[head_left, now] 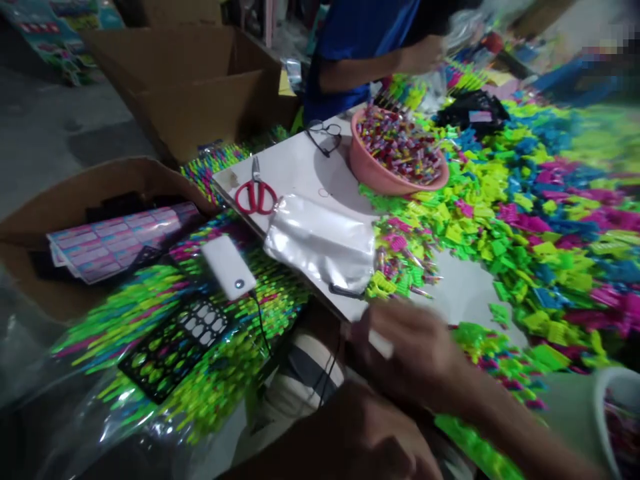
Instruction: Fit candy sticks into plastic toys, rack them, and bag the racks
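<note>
Near the bottom middle of the frame, your right hand [420, 340] is showing bent fingers by the table [465, 287] edge, and your left hand [380, 427] is sitting just below it. A small pale thing [381, 344] is peeking out at your right fingers, but everything there is looking blurry, so I cannot tell if you are pinching it. I also cannot tell if your left hand is holding something, or if your hands are touching. In the middle of the frame, the shiny bags [320, 243] are lying flat, maybe so you are having them close by. A thin black thing [346, 291] is lying at their lower edge; perhaps it is stopping them from sliding. On the right side, bright plastic pieces [505, 233] are spreading loose over the table, likely for easy grabbing. At the upper middle, a pink bowl [370, 170] is holding lots of tiny bits, and its wall is probably keeping them from mixing with the pile. Left of the bags, red scissors [256, 197] are resting at the table corner, perhaps for being out of the way but handy.
</note>
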The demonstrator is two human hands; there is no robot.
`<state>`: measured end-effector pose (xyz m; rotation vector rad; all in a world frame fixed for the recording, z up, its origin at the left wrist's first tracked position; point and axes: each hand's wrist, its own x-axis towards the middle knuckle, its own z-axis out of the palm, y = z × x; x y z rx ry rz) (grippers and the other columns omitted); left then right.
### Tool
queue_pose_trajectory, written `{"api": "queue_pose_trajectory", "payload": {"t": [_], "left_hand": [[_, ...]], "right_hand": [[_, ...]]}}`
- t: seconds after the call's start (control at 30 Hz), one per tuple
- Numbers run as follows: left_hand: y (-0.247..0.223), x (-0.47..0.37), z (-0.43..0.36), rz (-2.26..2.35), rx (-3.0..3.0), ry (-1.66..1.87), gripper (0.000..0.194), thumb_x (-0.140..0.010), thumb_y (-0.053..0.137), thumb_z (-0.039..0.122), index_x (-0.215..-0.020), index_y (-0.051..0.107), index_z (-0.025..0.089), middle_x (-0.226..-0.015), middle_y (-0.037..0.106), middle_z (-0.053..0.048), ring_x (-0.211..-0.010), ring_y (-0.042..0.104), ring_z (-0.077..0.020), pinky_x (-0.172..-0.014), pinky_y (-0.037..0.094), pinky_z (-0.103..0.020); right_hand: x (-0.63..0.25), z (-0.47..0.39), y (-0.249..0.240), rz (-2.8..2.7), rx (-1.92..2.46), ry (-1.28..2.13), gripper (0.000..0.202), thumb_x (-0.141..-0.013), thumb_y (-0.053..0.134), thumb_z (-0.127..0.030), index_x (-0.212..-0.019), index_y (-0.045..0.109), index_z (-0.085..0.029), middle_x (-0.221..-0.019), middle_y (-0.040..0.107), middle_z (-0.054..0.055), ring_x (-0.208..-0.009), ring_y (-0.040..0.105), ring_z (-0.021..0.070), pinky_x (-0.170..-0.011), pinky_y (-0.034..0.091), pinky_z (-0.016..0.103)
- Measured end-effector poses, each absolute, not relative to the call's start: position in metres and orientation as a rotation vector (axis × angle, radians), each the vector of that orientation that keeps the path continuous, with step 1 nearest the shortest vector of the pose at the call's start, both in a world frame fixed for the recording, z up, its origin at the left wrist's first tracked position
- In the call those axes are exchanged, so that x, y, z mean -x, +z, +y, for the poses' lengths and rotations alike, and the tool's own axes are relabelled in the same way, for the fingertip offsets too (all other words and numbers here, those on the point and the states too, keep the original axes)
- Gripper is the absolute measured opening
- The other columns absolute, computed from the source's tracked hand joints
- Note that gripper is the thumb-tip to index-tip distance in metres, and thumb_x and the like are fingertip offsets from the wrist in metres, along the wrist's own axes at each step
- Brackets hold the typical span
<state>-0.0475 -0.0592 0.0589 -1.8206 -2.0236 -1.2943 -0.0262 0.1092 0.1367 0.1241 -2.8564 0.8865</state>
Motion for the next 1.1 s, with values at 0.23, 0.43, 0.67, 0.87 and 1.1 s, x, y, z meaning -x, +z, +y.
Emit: {"api": "queue_pose_trajectory", "payload": {"t": [0.23, 0.43, 0.67, 0.87, 1.1], "left_hand": [[0.032, 0.083, -0.092, -2.129, 0.933, -3.244, 0.101, -0.106, 0.009, 0.081, -0.077, 0.083, 0.018, -0.062, 0.07, -0.011, -0.06, 0.067, -0.0216, -0.062, 0.052, -0.033], [0.013, 0.113, -0.083, -2.523, 0.58, -2.914, 0.069, -0.111, 0.042, 0.065, -0.078, 0.077, 0.016, -0.066, 0.072, -0.006, -0.068, 0.069, -0.0192, -0.071, 0.052, -0.031], [0.023, 0.142, -0.013, -2.43, 1.209, -2.196, 0.039, -0.113, 0.047, 0.04, -0.097, 0.075, 0.017, -0.101, 0.079, -0.013, -0.107, 0.074, -0.0277, -0.101, 0.056, -0.041], [0.007, 0.161, 0.017, -2.525, 1.339, -1.076, 0.046, -0.109, 0.053, 0.029, -0.153, 0.063, 0.021, -0.176, 0.046, -0.011, -0.168, 0.03, -0.0391, -0.137, 0.024, -0.065], [-0.01, 0.167, 0.017, -2.571, 1.365, -0.759, 0.055, -0.114, 0.046, 0.039, -0.166, 0.052, 0.023, -0.179, 0.038, -0.008, -0.167, 0.034, -0.0385, -0.137, 0.026, -0.063]], "right_hand": [[0.126, 0.243, 0.09, -3.213, -0.073, 0.192, 0.051, -0.092, 0.08, -0.067, -0.108, 0.071, -0.02, -0.113, 0.071, 0.017, -0.106, 0.064, 0.0349, -0.092, 0.057, 0.05], [0.129, 0.252, 0.087, -3.271, -0.124, 0.51, 0.021, -0.106, 0.067, -0.039, -0.1, 0.078, -0.021, -0.098, 0.078, 0.01, -0.087, 0.071, 0.0237, -0.079, 0.054, 0.035], [0.13, 0.274, 0.119, -3.105, -0.02, 0.393, 0.033, -0.11, 0.055, -0.032, -0.11, 0.085, -0.018, -0.112, 0.084, 0.014, -0.095, 0.078, 0.028, -0.082, 0.055, 0.036], [0.152, 0.295, 0.153, -2.964, 0.146, 0.253, 0.035, -0.103, 0.053, -0.024, -0.109, 0.086, -0.015, -0.115, 0.085, 0.014, -0.1, 0.079, 0.0306, -0.085, 0.054, 0.037], [0.164, 0.288, 0.18, -2.816, 0.33, 0.016, 0.034, -0.102, 0.053, -0.03, -0.104, 0.085, -0.018, -0.111, 0.084, 0.015, -0.091, 0.075, 0.031, -0.072, 0.047, 0.035]]}}
